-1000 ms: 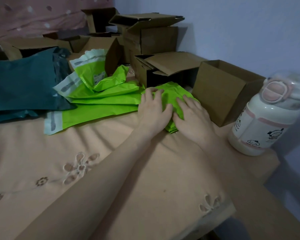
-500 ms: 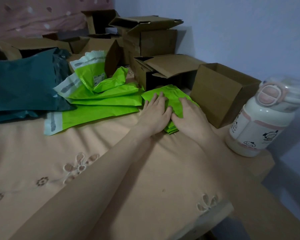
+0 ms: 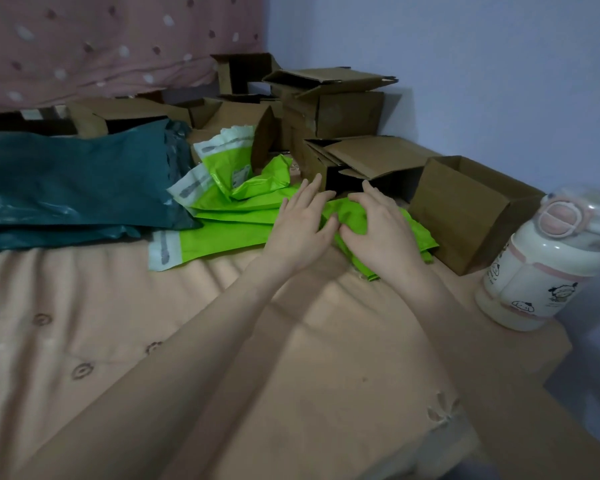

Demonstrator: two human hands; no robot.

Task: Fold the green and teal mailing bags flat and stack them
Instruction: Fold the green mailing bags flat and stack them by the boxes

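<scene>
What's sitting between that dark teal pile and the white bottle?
In the head view, between the teal bags and the white bottle lie green mailing bags, both hands pressing one, and an open cardboard box.

No legible text anywhere.

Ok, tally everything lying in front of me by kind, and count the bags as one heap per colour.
Teal bag heap: 1
Green bag heap: 1
Cardboard boxes: at least 6; the ones at the back overlap
Bottle: 1
Total: at least 9
</scene>
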